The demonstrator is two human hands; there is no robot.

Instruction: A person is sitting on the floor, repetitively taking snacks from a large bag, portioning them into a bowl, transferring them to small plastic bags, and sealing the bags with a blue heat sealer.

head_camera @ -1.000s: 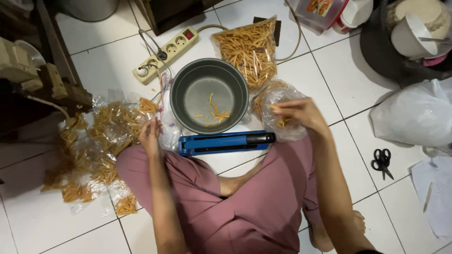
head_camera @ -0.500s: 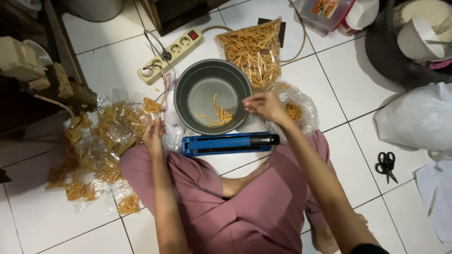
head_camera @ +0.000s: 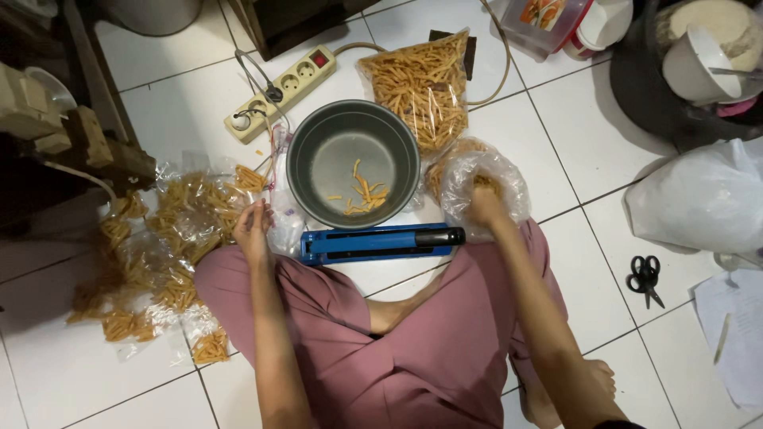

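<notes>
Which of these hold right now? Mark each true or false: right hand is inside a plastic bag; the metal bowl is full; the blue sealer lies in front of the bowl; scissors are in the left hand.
1. The right hand is inside the clear plastic bag. True.
2. The metal bowl is full. False: only a few snack sticks lie in it.
3. The blue sealer lies between bowl and lap. True.
4. The left hand holds scissors. False: they lie on the floor tiles at the right.

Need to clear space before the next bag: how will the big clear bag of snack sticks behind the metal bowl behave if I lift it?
The big bag would probably sag and shift, since its thin clear film lies slack. It looks light for its size, packed with thin sticks. They likely snap if squeezed; loose ones lie in the bowl.
</notes>
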